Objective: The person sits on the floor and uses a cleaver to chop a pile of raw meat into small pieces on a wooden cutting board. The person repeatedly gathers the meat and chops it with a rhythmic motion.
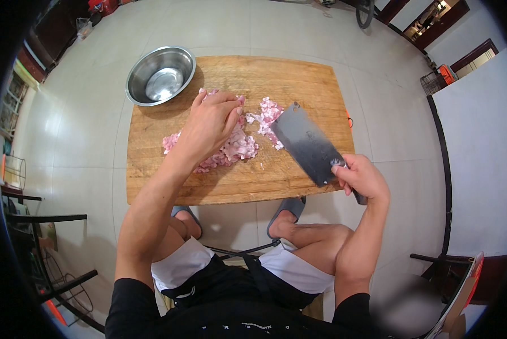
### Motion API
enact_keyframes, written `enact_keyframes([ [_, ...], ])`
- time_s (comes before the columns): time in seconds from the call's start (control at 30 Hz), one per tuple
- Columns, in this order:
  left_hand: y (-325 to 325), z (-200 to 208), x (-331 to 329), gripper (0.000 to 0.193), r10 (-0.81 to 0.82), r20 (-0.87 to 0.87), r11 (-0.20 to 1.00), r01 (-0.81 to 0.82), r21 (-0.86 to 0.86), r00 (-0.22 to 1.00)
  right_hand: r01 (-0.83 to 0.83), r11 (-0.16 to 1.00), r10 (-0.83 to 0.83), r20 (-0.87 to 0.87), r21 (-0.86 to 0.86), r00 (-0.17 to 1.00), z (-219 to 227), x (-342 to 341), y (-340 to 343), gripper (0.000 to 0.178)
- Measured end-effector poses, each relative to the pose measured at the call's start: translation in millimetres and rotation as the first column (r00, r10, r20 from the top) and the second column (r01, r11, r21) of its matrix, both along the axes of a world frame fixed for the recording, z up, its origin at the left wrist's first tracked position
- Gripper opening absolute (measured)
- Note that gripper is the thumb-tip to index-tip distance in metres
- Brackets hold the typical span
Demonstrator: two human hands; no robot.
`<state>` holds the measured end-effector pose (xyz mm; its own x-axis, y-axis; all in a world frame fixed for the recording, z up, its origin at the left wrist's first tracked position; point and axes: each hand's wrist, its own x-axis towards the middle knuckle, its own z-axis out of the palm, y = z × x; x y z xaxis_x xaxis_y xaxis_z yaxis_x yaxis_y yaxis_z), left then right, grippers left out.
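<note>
A heap of chopped pink and white meat [239, 146] lies on the wooden cutting board [304, 76]. My left hand [214, 121] rests on the heap with fingers curled over its far part; whether the fingertips grip any meat is hidden. In my right hand [362, 176] is a cleaver [310, 144], held by its dark handle. Its wide grey blade lies slanted over the right of the board, far corner pointing left. Close to the blade's left edge is a smaller pile of meat [269, 116], apart from the main heap. Small scraps stick to the board between them.
A steel bowl [165, 82] with a bare inside stands at the board's far left corner. My slippered feet [287, 217] are below its near edge. Black metal chair parts [50, 218] stand at left, a white panel [479, 158] at right.
</note>
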<state>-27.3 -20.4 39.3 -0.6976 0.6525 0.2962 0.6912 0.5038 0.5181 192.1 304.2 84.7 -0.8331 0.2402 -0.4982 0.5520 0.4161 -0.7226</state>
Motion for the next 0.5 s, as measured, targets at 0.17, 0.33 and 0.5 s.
enact_keyframes([
  [0.17,-1.6,-3.0,-0.7,0.03,-0.02,-0.003,1.0,0.02,0.007,1.0,0.087,0.996,-0.089,-0.091,-0.031,0.992,-1.7,-6.8,-8.3,0.022],
  [0.33,-2.6,-5.0,-3.5,0.025,-0.029,-0.004,0.997,0.03,0.073,1.0,0.11,0.982,-0.133,-0.148,-0.156,0.98,5.0,-18.3,-40.1,0.02],
  [0.5,-0.7,-3.8,-1.9,0.025,-0.018,0.002,0.996,0.018,0.088,1.0,-0.016,0.974,0.0,-0.071,-0.226,0.997,-4.1,-38.3,-62.4,0.022],
])
